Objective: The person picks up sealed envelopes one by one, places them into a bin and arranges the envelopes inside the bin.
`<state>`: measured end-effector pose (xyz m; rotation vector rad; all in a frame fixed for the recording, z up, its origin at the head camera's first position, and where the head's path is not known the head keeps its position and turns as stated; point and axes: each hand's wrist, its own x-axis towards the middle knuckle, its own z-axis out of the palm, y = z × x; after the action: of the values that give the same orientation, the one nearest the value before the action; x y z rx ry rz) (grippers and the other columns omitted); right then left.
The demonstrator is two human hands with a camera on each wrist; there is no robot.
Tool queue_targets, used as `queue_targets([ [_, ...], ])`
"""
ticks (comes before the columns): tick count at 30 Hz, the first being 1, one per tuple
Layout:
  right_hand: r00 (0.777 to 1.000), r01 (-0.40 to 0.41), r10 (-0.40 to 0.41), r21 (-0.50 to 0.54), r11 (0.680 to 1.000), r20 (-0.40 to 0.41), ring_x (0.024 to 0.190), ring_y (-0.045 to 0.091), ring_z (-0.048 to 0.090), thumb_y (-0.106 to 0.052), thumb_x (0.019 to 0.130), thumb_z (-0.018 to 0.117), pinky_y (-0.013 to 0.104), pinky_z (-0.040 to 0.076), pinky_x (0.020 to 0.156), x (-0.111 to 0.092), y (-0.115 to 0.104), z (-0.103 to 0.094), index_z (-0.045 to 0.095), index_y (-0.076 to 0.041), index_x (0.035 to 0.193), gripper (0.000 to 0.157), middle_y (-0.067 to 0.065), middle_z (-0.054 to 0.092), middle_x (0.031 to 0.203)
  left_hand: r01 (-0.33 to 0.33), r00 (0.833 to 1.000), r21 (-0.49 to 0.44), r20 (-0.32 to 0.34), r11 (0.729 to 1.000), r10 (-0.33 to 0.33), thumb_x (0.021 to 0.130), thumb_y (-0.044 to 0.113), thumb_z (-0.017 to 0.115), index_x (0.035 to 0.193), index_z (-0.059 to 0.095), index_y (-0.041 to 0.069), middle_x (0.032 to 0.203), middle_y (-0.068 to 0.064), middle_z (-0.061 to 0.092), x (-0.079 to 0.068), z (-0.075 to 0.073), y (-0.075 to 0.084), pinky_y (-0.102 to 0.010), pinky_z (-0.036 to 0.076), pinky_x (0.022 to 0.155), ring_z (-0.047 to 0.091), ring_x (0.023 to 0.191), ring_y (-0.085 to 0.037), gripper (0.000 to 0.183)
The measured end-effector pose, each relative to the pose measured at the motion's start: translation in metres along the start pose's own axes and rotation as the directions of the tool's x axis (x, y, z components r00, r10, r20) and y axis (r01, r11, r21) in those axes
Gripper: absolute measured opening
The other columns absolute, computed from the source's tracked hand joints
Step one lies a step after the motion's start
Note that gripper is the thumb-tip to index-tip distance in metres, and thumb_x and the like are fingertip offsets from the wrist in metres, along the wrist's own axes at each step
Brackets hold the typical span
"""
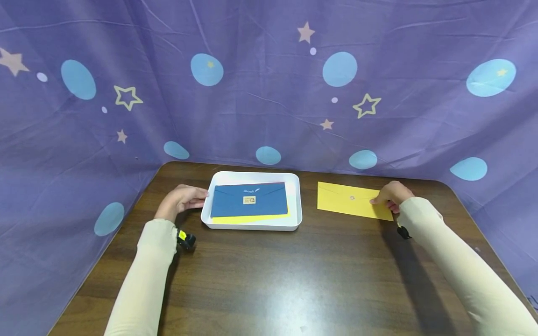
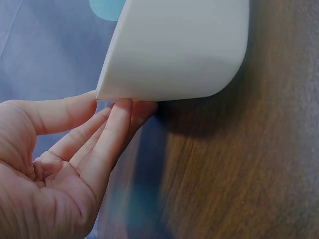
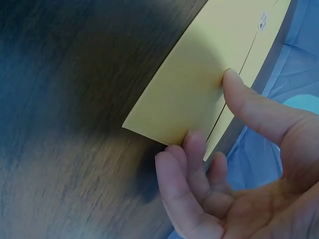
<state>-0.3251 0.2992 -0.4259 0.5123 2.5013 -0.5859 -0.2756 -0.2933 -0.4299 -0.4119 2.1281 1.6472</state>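
Note:
A white tray (image 1: 252, 227) stands on the table, left of centre. My left hand (image 1: 181, 199) holds its left end, thumb at the rim and fingers against the outer wall (image 2: 174, 55). Inside the tray lies a blue envelope (image 1: 269, 199) with a small pale label, over a yellow one (image 1: 248, 219); a thin red edge shows behind the blue one. To the right, another yellow envelope (image 1: 342, 199) has a small round seal on its flap. My right hand (image 1: 392, 193) grips its right end, with the thumb on its face and fingertips (image 3: 193, 142) at the short edge.
Both hands work on a dark brown wooden table (image 1: 260, 270) with rounded far corners. Behind it hangs a purple curtain (image 1: 260, 107) with stars and blue ovals, close to the table's far edge. Bare wood lies between the tray and the right-hand envelope.

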Motion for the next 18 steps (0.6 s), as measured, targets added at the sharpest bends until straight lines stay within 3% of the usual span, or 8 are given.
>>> queue_targets([
  [7, 0.999, -0.044, 0.043, -0.046, 0.998, -0.025, 0.062, 0.015, 0.053, -0.042, 0.082, 0.084, 0.025, 0.058, 0.063, -0.003, -0.005, -0.001, 0.052, -0.001, 0.088, 0.052, 0.008, 0.049, 0.078, 0.005, 1.0, -0.007, 0.001, 1.0, -0.005, 0.101, 0.007, 0.06, 0.145, 0.044, -0.015, 0.082, 0.009, 0.071, -0.001, 0.0, 0.0, -0.019, 0.064, 0.08, 0.068, 0.076, -0.004, 0.051],
  [18, 0.998, -0.051, 0.047, -0.086, 0.995, -0.046, 0.063, 0.016, 0.054, -0.041, 0.085, 0.081, 0.023, 0.051, 0.056, -0.009, -0.013, -0.002, 0.053, -0.001, 0.09, 0.049, 0.008, 0.052, 0.074, 0.018, 1.0, 0.016, 0.0, 1.0, -0.018, 0.102, 0.009, 0.059, 0.145, 0.045, -0.013, 0.087, 0.007, 0.071, -0.002, -0.001, 0.002, -0.021, 0.063, 0.083, 0.068, 0.079, -0.005, 0.051],
])
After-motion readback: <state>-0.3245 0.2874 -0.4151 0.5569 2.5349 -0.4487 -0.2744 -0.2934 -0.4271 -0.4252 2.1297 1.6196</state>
